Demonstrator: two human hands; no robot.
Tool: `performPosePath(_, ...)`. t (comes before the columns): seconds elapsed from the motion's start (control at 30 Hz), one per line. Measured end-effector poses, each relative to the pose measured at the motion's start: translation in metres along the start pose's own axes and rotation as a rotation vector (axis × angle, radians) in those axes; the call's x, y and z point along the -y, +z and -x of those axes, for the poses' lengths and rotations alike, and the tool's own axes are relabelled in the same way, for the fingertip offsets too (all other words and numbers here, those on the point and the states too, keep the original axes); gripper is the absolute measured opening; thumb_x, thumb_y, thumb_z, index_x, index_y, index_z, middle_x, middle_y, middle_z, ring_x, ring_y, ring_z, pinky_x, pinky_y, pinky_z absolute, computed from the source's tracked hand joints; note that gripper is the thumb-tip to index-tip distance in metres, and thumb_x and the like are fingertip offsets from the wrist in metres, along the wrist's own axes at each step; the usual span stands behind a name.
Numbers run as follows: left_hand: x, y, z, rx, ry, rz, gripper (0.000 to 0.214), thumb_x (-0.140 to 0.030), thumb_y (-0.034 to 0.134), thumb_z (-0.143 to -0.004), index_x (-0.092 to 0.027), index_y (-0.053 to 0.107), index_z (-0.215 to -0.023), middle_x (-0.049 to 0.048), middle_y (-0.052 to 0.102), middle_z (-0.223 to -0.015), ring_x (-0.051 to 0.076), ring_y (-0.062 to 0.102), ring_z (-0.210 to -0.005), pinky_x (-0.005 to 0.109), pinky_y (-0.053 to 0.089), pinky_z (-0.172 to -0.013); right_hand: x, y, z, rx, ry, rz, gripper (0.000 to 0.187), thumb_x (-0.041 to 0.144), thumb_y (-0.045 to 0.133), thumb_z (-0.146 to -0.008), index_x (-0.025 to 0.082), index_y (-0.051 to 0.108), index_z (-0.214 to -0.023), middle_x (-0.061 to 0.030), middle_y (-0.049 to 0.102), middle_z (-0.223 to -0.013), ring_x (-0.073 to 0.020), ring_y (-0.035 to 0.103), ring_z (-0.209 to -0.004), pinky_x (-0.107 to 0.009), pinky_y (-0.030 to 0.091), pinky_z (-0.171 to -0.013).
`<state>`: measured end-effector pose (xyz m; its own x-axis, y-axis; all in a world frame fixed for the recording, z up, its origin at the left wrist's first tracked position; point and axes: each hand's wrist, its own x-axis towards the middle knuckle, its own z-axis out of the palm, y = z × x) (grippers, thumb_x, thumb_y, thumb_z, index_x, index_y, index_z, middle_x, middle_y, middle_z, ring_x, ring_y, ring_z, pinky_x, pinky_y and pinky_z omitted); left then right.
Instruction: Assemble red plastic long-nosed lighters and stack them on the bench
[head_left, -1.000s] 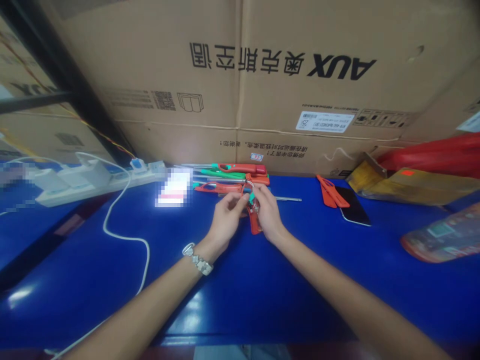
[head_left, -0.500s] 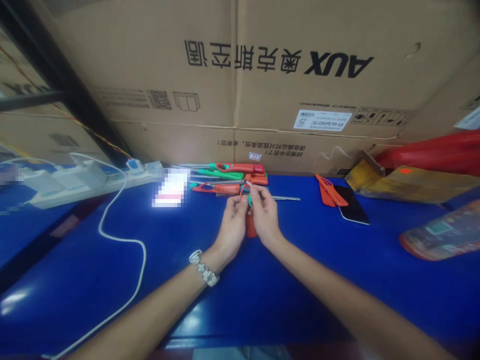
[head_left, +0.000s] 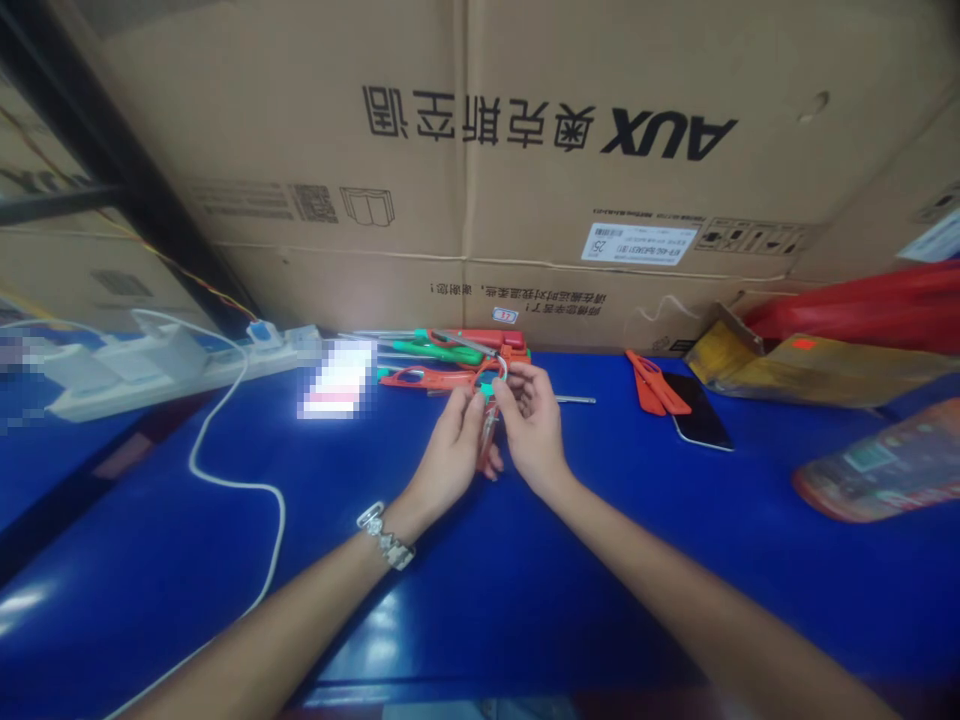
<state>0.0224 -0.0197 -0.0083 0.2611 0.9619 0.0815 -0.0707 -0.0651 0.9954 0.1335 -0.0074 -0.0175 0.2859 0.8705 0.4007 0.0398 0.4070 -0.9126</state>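
Note:
Between my hands is a partly open long-reach lighter point(head_left: 488, 389), with orange casing, a green trigger and a clear inner part showing. My left hand point(head_left: 448, 448) is closed on it from the left, thumb beside the trigger. From the right, my right hand point(head_left: 534, 425) pinches it with thumb and bent fingers. Fingers hide much of the casing. Just beyond my hands lie several more lighters with metal rods, among them a red lighter point(head_left: 495, 338), a green lighter point(head_left: 448, 351) and an orange lighter point(head_left: 424, 379).
Orange casing halves point(head_left: 657, 385) lie partly over a dark phone point(head_left: 701, 415) on the blue table point(head_left: 600, 590). A lit, blurred screen point(head_left: 337, 378) and a power strip point(head_left: 120, 385) with a white cable point(head_left: 279, 520) are left. A bottle point(head_left: 877, 465) stands right; a cardboard box point(head_left: 465, 140) rises behind.
My hands have turned the lighter, and its clear inner part now shows where the orange casing hung below. My left hand has shifted slightly left, with its lower fingers now visible beneath.

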Motion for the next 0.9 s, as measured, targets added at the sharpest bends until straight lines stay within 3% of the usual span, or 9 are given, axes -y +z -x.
performPosePath(0.1,-0.003,-0.007,-0.001,0.026,-0.005,-0.009,0.034,-0.055,0.045,-0.097,-0.023,0.04,-0.088,-0.0113,0.04,-0.053,0.006,0.039,-0.034,0.014,0.032,-0.033,0.004,-0.011,-0.001,0.012,-0.121,0.184,0.039,0.033,0.068,-0.086,0.025,0.053,-0.121,-0.0034,0.057,-0.102,-0.0161,0.06,-0.09,-0.029,0.051,-0.074)
performPosePath(0.23,-0.006,-0.018,-0.004,0.109,0.02,-0.032,0.035,-0.055,0.051,-0.094,-0.021,0.044,-0.088,-0.0108,0.04,-0.054,0.005,0.04,-0.034,0.014,0.031,-0.031,0.011,-0.025,-0.007,0.167,-0.282,0.401,0.013,0.032,0.065,-0.089,0.025,0.07,-0.099,-0.0069,0.05,-0.114,-0.0209,0.056,-0.11,-0.037,0.049,-0.095)
performPosePath(0.33,-0.007,-0.024,-0.005,0.157,0.013,-0.033,0.038,-0.056,0.054,-0.091,-0.019,0.049,-0.092,-0.01,0.041,-0.053,0.006,0.041,-0.034,0.014,0.03,-0.03,0.016,-0.033,-0.012,0.256,-0.307,0.479,0.014,0.032,0.063,-0.092,0.025,0.073,-0.098,-0.0074,0.053,-0.111,-0.0237,0.054,-0.113,-0.043,0.044,-0.104)
performPosePath(0.43,-0.007,-0.027,-0.007,0.172,0.021,-0.068,0.039,-0.056,0.055,-0.091,-0.017,0.053,-0.095,-0.0082,0.045,-0.052,0.006,0.042,-0.036,0.015,0.03,-0.031,0.019,-0.038,-0.017,0.325,-0.292,0.554,0.014,0.033,0.063,-0.092,0.025,0.073,-0.096,-0.0075,0.057,-0.107,-0.0256,0.054,-0.112,-0.046,0.043,-0.104)
performPosePath(0.63,-0.009,-0.026,-0.006,0.153,0.042,-0.084,0.042,-0.056,0.055,-0.091,-0.014,0.057,-0.093,-0.007,0.046,-0.05,0.006,0.042,-0.035,0.016,0.03,-0.033,0.017,-0.038,-0.018,0.34,-0.224,0.385,0.014,0.035,0.065,-0.09,0.023,0.071,-0.093,-0.0088,0.055,-0.118,-0.0236,0.054,-0.12,-0.04,0.046,-0.1)
performPosePath(0.9,-0.009,-0.024,-0.006,0.143,0.072,-0.081,0.039,-0.053,0.057,-0.091,-0.014,0.058,-0.097,-0.007,0.048,-0.053,0.005,0.042,-0.035,0.015,0.031,-0.033,0.013,-0.027,-0.011,0.211,-0.226,0.316,0.011,0.034,0.068,-0.088,0.025,0.076,-0.089,-0.0057,0.062,-0.106,-0.0224,0.06,-0.109,-0.039,0.046,-0.098)
